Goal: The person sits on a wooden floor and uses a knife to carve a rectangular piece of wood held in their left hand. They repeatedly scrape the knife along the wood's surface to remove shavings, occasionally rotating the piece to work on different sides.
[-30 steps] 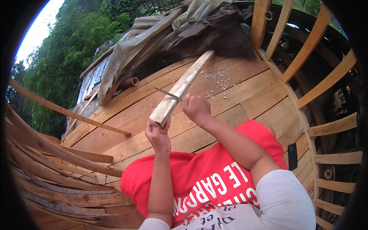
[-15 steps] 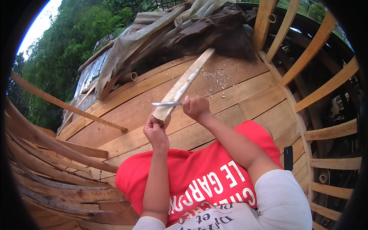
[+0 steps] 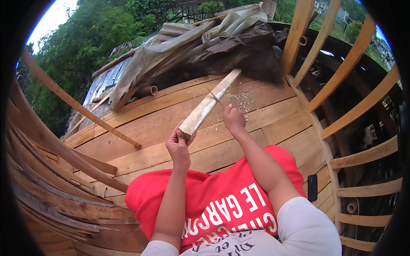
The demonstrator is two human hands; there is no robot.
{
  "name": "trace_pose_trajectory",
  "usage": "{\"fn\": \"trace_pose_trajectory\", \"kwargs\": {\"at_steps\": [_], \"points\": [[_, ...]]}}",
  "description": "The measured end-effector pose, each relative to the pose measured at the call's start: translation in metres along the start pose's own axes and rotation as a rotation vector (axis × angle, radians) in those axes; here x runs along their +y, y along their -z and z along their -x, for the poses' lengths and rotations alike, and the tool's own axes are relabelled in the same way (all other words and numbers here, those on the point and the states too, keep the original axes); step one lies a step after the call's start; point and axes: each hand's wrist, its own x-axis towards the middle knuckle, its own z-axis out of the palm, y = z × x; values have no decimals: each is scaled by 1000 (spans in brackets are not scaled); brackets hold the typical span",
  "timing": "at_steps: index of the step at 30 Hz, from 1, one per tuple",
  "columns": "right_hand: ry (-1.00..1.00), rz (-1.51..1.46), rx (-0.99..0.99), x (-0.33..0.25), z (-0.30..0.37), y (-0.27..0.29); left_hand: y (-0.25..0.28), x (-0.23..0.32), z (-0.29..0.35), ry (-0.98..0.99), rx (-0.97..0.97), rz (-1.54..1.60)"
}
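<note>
My left hand (image 3: 178, 144) is closed around the near end of a long, narrow wooden plank (image 3: 207, 106). The plank slants away from me to the right, its far end near the dark sheeting. In my right hand (image 3: 234, 119), closed in a fist, is a knife (image 3: 217, 98) whose thin blade lies across the plank past its middle. The handle is hidden inside the fist. Pale wood shavings (image 3: 242, 99) lie scattered on the floorboards to the right of the plank's far half.
Wooden floorboards (image 3: 141, 160) spread around me. Upright slats (image 3: 363, 155) line the right side, with a black phone (image 3: 312, 187) lying near them. Stacked planks (image 3: 64, 205) are at the left. Brown and clear plastic sheeting (image 3: 239, 47) covers a heap at the far edge.
My right hand and the knife have moved away from me along the plank, from near its held end to beyond its middle. My left hand keeps its grip.
</note>
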Motion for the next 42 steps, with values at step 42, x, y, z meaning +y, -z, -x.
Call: {"fn": "trace_pose_trajectory", "kwargs": {"at_steps": [42], "points": [[-144, -577, -547, -2, -33, 27, -9, 9, -47, 90, 222, 57]]}}
